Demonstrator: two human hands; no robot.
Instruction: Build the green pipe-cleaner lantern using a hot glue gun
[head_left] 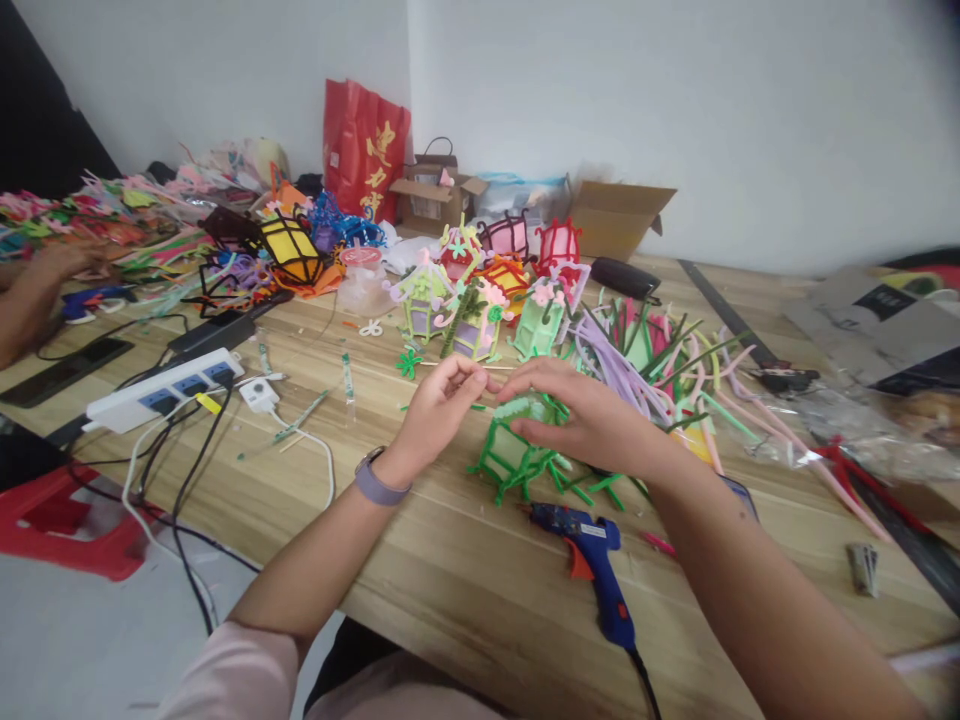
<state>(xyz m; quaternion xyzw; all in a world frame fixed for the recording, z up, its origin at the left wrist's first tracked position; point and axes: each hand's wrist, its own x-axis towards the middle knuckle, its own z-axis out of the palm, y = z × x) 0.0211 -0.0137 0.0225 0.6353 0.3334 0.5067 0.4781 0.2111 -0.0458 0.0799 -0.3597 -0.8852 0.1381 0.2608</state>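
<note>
Blue glue gun [592, 560], white power strip [161, 388], red bag [364, 150], cardboard box [619, 218]

Looks like a small craft workshop, not anyone's living room. One long wooden table [465, 590] is buried in loose pipe cleaners [660, 365] and a whole row of finished little pipe-cleaner lanterns [480, 290]. There's a blue hot glue gun [596, 560], a white power strip [161, 388] trailing cables, cardboard boxes [619, 218] and a red gift bag [365, 150] against bare white walls.
</note>
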